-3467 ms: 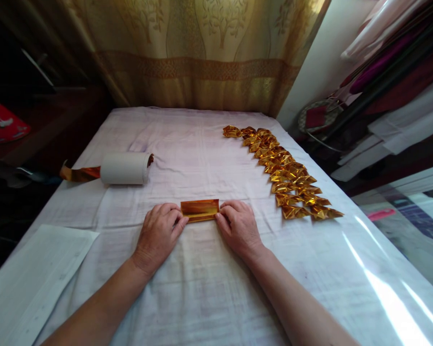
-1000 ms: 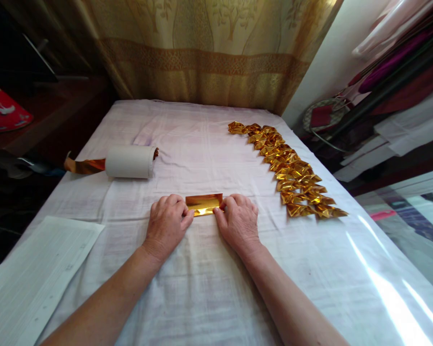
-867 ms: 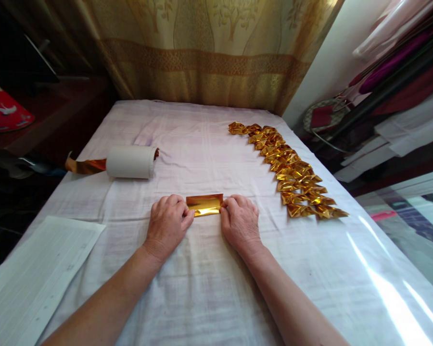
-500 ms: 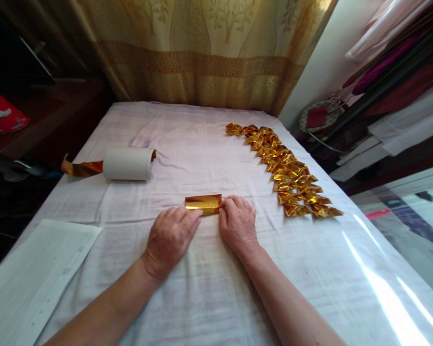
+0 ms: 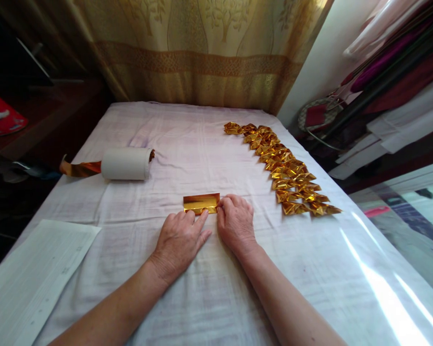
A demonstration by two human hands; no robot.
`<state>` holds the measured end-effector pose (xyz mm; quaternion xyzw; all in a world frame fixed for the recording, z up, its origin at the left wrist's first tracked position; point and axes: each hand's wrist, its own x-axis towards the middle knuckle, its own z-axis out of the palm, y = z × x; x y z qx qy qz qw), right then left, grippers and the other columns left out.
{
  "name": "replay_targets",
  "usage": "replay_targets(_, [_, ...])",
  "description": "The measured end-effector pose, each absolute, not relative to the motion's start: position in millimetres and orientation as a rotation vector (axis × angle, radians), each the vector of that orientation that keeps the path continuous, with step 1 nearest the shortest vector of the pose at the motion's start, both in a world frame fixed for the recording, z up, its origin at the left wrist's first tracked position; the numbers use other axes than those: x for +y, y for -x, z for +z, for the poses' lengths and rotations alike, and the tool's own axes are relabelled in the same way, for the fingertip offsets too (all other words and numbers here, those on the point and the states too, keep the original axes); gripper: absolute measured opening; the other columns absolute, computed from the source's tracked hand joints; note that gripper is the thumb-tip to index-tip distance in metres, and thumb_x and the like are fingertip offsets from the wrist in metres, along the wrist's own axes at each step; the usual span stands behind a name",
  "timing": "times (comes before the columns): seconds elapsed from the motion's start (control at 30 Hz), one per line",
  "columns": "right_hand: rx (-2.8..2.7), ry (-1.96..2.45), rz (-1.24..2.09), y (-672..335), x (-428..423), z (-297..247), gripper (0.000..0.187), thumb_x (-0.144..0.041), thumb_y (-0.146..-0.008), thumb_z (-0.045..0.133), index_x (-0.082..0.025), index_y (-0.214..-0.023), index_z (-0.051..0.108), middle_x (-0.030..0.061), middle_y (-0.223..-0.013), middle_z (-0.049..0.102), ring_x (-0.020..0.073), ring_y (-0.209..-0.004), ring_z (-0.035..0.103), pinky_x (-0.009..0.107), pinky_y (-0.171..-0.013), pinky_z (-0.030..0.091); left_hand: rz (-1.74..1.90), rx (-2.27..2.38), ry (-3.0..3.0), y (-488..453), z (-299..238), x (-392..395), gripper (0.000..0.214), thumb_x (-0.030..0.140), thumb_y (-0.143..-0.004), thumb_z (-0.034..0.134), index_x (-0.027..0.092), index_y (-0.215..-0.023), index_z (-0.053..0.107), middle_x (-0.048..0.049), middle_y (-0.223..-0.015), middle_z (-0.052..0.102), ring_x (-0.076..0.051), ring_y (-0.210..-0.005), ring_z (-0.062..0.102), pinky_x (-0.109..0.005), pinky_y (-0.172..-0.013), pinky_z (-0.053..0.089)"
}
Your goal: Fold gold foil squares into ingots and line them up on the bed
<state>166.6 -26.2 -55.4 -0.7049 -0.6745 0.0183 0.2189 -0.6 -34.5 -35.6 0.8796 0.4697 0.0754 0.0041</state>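
A small rectangle of shiny gold foil paper (image 5: 201,202) lies flat on the cloth in front of me, its near edge showing a folded strip. My left hand (image 5: 179,239) rests palm down at that near edge, index finger stretched along the fold and thumb spread apart. At the right end of the paper, my right hand (image 5: 235,218) pinches the corner between thumb and curled fingers. Over to the right, folded gold foil pieces (image 5: 288,166) lie overlapping in two rows.
A white roll (image 5: 125,164) with a gold foil strip (image 5: 81,169) trailing out sits at the left. A printed paper sheet (image 5: 39,274) lies at the near left on the white cloth (image 5: 173,144). Behind hangs a gold curtain (image 5: 202,62); clothes (image 5: 407,110) hang at the right.
My left hand has opened from a closed grip on the foil paper's near edge, its index finger now extended and thumb apart. The right hand keeps its pinch at the right end.
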Motion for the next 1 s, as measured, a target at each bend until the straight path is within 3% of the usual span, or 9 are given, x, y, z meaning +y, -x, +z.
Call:
replay_targets(0.43, [-1.864, 1.95, 0.096, -168, -27, -55, 0.011, -0.018, -0.092, 0.053, -0.022, -0.093, 0.063, 0.0057, -0.106, 0.065, 0.0226, -0.099, 0.053, 0.037, -0.087, 0.03, 0.073, 1.563, -2.792, 19, -33, -33, 0.041, 0.041, -0.092, 0.059, 0.028, -0.131, 0.061, -0.008, -0.095, 0.064, -0.027, -0.087, 0.057, -0.038, -0.071, 0.038])
replay_targets(0.73, [-1.867, 1.937, 0.085, -169, -28, -55, 0.008, -0.018, -0.09, 0.056, -0.021, -0.092, 0.063, 0.0045, -0.105, 0.066, 0.0227, -0.097, 0.053, 0.036, -0.086, 0.03, -0.116, 1.657, -2.737, 24, -18, -40, 0.044, 0.041, -0.092, 0.06, 0.026, -0.134, 0.059, -0.0083, -0.094, 0.064, -0.026, -0.088, 0.06, -0.038, -0.073, 0.043])
replay_targets(0.87, [-1.861, 1.914, 0.085, -169, -27, -56, 0.009, -0.017, -0.09, 0.056, -0.022, -0.092, 0.064, 0.0046, -0.105, 0.065, 0.0229, -0.097, 0.053, 0.037, -0.086, 0.031, -0.019, 1.682, -2.756, 25, -22, -45, 0.048, 0.037, -0.089, 0.065, 0.021, -0.134, 0.059, -0.013, -0.116, 0.066, -0.029, -0.103, 0.061, -0.041, -0.081, 0.046])
replay_targets(1.0, [-1.855, 1.885, 0.079, -171, -27, -60, 0.01, -0.017, -0.09, 0.056, -0.021, -0.092, 0.064, 0.0054, -0.105, 0.066, 0.0233, -0.097, 0.054, 0.038, -0.087, 0.033, 0.131, 1.577, -2.881, 27, -32, -45, 0.043, 0.032, -0.092, 0.06, 0.016, -0.132, 0.061, -0.0132, -0.141, 0.058, -0.032, -0.126, 0.053, -0.044, -0.091, 0.045])
